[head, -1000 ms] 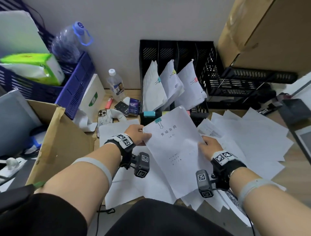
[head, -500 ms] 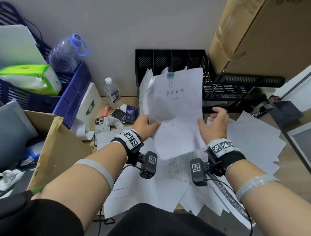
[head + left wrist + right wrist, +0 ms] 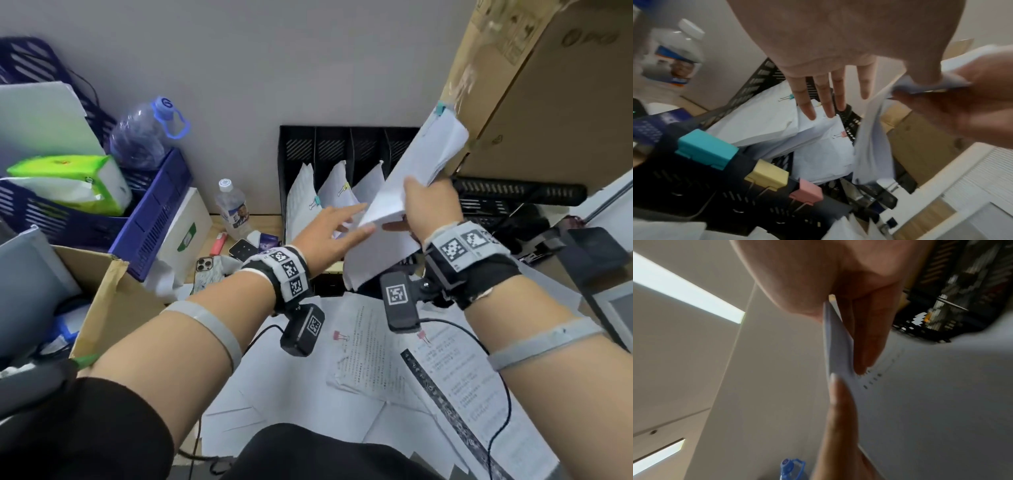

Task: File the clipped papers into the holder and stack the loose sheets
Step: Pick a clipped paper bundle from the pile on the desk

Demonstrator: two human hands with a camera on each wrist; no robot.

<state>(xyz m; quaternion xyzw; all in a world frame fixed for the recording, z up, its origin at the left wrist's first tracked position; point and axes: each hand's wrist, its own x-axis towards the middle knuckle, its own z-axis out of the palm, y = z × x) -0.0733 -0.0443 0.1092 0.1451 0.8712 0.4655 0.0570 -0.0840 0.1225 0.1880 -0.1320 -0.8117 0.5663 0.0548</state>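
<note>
R hand [image 3: 428, 205] pinches clipped papers [image 3: 421, 171]; L wrist cam alone shows L hand [image 3: 838, 40] fingers straight.

The scene was evenly lit from ceiling light panels [image 3: 688, 293]. Both wrist views were smeared by motion blur; straight edges were bowed by wide-angle distortion.

The right hand [image 3: 430, 205] hides the middle of the white clipped paper bundle [image 3: 431, 161]. Printed text on the white sheets [image 3: 373, 356] at lower centre is too small to read.
</note>
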